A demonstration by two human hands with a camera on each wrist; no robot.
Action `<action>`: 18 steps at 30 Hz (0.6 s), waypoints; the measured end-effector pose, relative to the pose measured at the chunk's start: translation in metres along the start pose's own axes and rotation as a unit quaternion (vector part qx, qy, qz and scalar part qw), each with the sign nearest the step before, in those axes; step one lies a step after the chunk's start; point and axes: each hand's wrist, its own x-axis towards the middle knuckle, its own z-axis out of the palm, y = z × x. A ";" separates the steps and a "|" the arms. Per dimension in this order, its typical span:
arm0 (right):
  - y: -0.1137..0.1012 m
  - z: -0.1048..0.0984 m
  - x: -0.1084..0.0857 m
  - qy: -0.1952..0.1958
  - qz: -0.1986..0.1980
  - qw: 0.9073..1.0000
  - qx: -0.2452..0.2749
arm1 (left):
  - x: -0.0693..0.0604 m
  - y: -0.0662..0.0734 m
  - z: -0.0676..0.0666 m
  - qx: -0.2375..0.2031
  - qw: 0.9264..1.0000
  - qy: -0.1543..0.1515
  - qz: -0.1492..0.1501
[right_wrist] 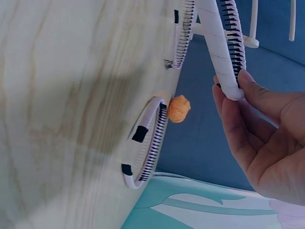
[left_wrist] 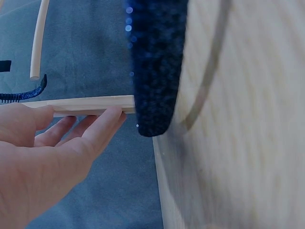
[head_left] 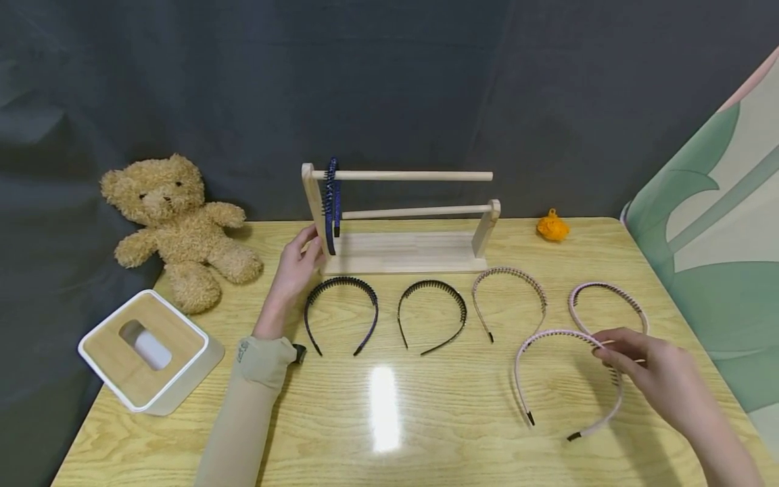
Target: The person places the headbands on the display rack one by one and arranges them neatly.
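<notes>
Head view: my right hand pinches a pink headband, left hand grips the wooden rack. Twisting could snag another headband beyond.

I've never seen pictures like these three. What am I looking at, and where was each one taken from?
There is no machine arm here: these are a person's own hands. The wide picture comes from a camera worn on the head, looking down at the table. The other two come from cameras on the left and right wrists.

The left hand holds the left end of a wooden rack, where a dark blue headband hangs. The right hand pinches a pale pink headband above the table. Four more headbands lie in front of the rack. Around them are a teddy bear, a white box with a wood-coloured top and a small orange object.
</notes>
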 end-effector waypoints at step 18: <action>-0.018 -0.006 0.015 0.024 -0.010 0.997 0.077 | 0.000 -0.001 0.001 -0.005 1.000 0.005 -0.001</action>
